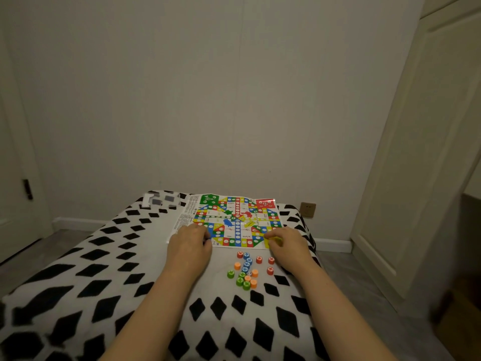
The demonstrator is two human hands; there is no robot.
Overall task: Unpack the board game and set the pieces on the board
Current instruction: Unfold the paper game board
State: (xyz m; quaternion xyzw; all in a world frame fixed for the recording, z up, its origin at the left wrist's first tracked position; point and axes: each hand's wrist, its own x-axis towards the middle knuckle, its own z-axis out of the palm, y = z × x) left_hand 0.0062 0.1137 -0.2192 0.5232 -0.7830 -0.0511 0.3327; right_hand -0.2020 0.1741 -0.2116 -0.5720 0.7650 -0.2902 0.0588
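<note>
Item: thin, colourful printed paper game board (235,221), flat on soft black-and-white diamond-patterned blanket (78,269). My left hand (191,242) and right hand (285,243) rest curled on its near corners; their hold cannot be told. Small round coloured plastic pieces (247,269) lie just before the board. Risk: paper shifts, set pieces topple.

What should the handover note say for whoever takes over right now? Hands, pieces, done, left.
Left hand: on the board's near-left corner, fingers curled; cannot tell if it holds a piece.
Right hand: at the near-right corner, fingers on something yellow.
Board: unfolded flat on the patterned blanket.
Pieces: red, blue, orange and green, loose on the blanket just in front of the board.
Done: board out, pieces unpacked.
Left: move the pieces onto the board; none visibly stands there yet.
</note>
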